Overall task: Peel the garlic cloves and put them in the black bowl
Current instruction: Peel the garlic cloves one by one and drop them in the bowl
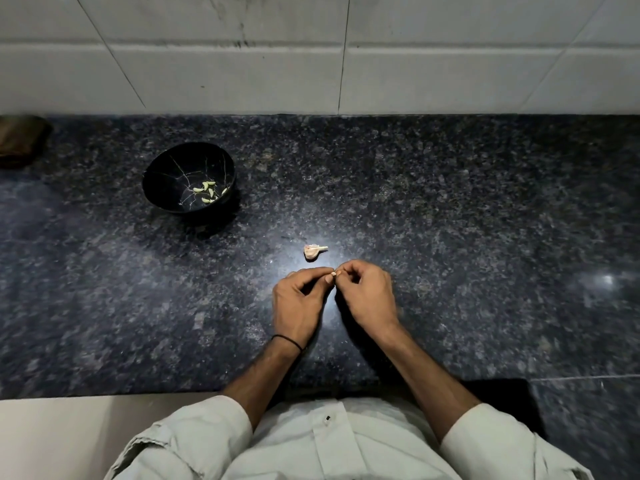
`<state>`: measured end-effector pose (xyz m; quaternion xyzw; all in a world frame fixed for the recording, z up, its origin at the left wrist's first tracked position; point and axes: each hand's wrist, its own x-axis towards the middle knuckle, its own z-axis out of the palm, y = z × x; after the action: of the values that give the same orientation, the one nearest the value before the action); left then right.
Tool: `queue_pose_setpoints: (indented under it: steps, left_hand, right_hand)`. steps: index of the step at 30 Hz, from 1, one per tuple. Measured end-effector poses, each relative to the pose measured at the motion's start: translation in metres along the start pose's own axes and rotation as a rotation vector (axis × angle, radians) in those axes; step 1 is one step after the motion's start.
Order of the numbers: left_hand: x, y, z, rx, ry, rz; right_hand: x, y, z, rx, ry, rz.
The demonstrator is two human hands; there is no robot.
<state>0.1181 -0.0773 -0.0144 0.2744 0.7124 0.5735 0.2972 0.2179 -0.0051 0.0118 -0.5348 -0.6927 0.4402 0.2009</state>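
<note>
head view looks down on a dark speckled counter [450,220], with both hands meeting just below the middle of the frame. the left hand [299,299], a thin black band [287,341] on its wrist, and the right hand [369,296] each have curled fingers, and both grips pinch one small clove [333,273] between their fingertips. only a pale tip of it shows, so i cannot tell how much skin is on it. just above the hands lies a small garlic piece [314,251] with its stem, alone on the counter. the black bowl [162,174] sits well apart in the upper left of the frame, with a few peeled cloves [206,192] lying in its bottom.

the step in hand looks like peeling: fingertips working the skin off the held clove. the task seems partly done, since some cloves are in the bowl and the garlic piece is untouched. the next move likely calls for stripping the skin fully, then one hand carrying the bare clove up and left over the rim and letting go.
</note>
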Motion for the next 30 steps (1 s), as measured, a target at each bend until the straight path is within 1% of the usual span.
queue_pose_setpoints:
  steps: [6,13,15,19,21,27,30]
  left_hand:
    - [-0.003,0.011,0.001,-0.123,-0.007,-0.012]
    - [-0.001,0.008,-0.003,-0.080,-0.041,0.006]
    - [-0.001,0.009,-0.004,-0.066,-0.055,0.015]
    - [0.000,0.007,-0.006,-0.010,-0.080,0.032]
    - [0.001,0.005,-0.007,0.034,-0.088,0.041]
    - [0.004,0.002,-0.010,0.149,-0.122,0.077]
    - [0.006,0.005,-0.012,0.198,-0.183,0.080]
  right_hand:
    - [0.000,0.002,-0.003,0.124,-0.038,0.009]
    - [-0.001,0.003,-0.006,0.107,-0.048,0.019]
    - [-0.002,0.002,-0.007,0.108,-0.056,0.018]
    - [-0.001,0.000,-0.007,0.009,-0.060,-0.020]
    - [-0.001,0.001,-0.006,-0.003,-0.060,-0.028]
    - [-0.004,0.011,-0.007,0.071,-0.100,-0.103]
    - [-0.005,0.012,-0.008,0.118,-0.124,-0.176]
